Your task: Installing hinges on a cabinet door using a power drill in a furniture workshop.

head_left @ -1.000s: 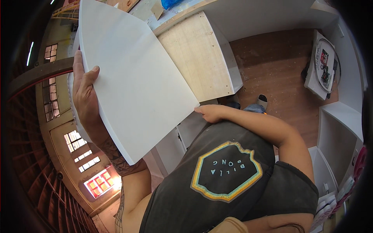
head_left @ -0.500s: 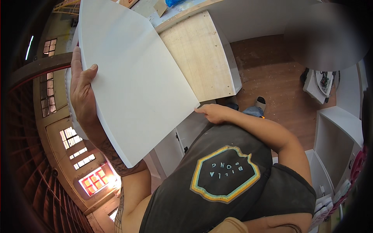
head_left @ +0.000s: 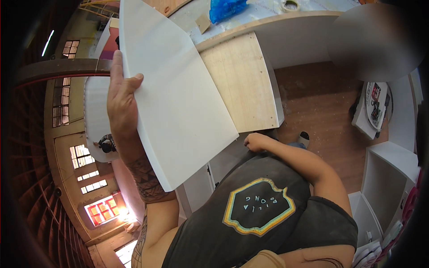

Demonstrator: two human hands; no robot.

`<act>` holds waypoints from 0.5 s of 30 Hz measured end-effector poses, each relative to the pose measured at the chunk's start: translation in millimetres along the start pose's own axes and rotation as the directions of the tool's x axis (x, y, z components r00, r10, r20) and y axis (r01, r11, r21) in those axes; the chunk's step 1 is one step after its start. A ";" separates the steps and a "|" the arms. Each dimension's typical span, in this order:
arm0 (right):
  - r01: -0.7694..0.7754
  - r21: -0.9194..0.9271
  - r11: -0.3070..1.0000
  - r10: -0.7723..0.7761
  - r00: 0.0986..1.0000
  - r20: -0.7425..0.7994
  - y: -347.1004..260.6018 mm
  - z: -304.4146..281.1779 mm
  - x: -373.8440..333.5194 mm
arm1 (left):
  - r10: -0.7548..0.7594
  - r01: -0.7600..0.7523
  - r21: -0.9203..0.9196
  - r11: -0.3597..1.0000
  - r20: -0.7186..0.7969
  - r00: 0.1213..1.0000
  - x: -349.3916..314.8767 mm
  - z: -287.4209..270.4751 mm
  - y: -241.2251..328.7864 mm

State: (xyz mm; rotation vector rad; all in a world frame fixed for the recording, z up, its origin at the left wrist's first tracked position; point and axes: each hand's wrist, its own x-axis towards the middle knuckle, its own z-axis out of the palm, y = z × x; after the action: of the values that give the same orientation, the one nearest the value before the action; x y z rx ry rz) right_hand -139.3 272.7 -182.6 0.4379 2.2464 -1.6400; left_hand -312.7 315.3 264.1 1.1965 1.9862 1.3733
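Observation:
A large white panel (head_left: 178,94) stands tilted up in front of me, on the left side of the view. My left hand (head_left: 123,96) grips its left edge, thumb over the white face and fingers along the outer side. My right hand (head_left: 257,142) is curled closed in front of my dark shirt, just beyond the panel's lower right corner and apart from it. Whatever its fingers hold, if anything, is hidden. Right of the panel, a pale plywood board (head_left: 243,85) with small screw marks lies against a white-sided unit.
A worktop (head_left: 268,20) at the back bears a blue plastic bag (head_left: 225,10) and a tape roll (head_left: 290,5). White open cabinets (head_left: 389,161) stand at the right, near a small white stand with tools (head_left: 375,105). Someone's foot (head_left: 304,139) shows on the wood floor.
My right hand has come off the panel's lower right corner and curled closer. The view has shifted, so the panel and surroundings appear further right and lower. My left hand keeps its grip.

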 end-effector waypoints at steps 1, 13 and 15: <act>-0.033 -0.015 0.999 0.031 0.993 -0.115 -3.5 0.9 -4.5 | -0.011 0.011 -0.019 1.000 -0.022 1.000 -2.3 1.5 3.1; 0.679 0.525 0.513 -0.351 0.724 -0.594 -255.9 -248.5 -117.3 | -0.072 0.112 -0.615 0.780 0.090 0.993 7.6 27.7 -95.1; 0.488 0.349 0.800 -0.207 0.771 -0.603 -282.8 -285.6 -138.1 | -0.221 0.173 -0.560 0.810 -0.019 0.975 8.3 42.7 -148.4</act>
State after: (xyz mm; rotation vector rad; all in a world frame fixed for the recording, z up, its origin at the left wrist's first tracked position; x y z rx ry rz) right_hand -158.7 455.2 200.8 0.6971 2.3700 -2.6020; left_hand -344.9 325.1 113.1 0.6505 1.5307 1.7437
